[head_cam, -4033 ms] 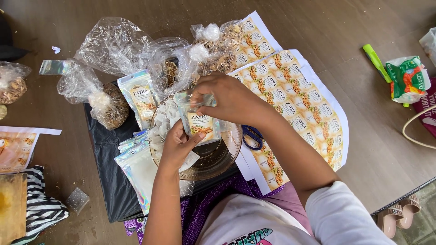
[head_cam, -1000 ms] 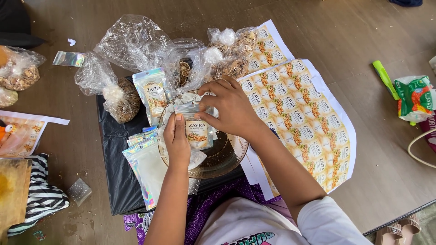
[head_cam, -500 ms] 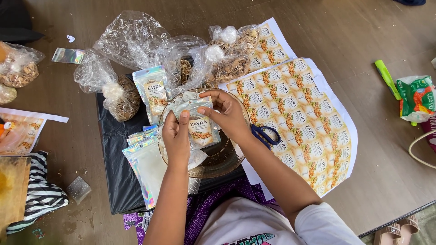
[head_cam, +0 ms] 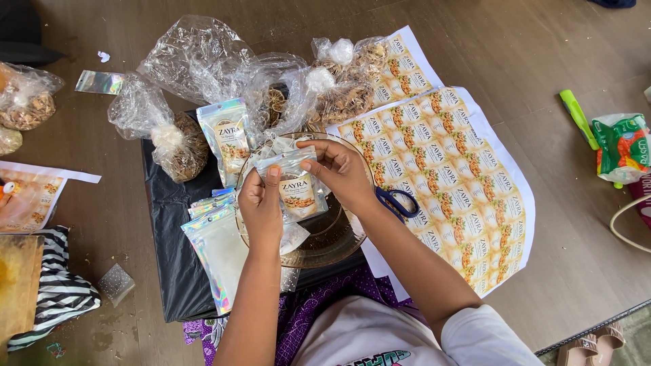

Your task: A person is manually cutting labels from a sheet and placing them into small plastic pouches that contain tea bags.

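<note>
A small clear pouch (head_cam: pixel 296 188) with a cream and orange label is held upright between both hands over a brown glass plate (head_cam: pixel 337 237). My left hand (head_cam: pixel 261 207) grips its left edge, thumb on the front. My right hand (head_cam: pixel 340 169) pinches its top right corner. White tea bags (head_cam: pixel 271 147) lie in the plate behind the pouch. A second labelled pouch (head_cam: pixel 226 137) leans upright just left of the plate. A stack of empty holographic pouches (head_cam: pixel 211 249) lies under my left wrist.
Sheets of printed labels (head_cam: pixel 441 169) spread to the right, with blue-handled scissors (head_cam: pixel 399 201) on them. Clear bags of dried goods (head_cam: pixel 178 146) sit behind. A black sheet (head_cam: pixel 166 257) lies under the plate. A green marker (head_cam: pixel 576 118) and a snack bag (head_cam: pixel 620 146) lie far right.
My right hand has slid from across the pouch's top to its right corner, uncovering the scissors. The pouch has stayed over the plate, and my left hand keeps its grip.
</note>
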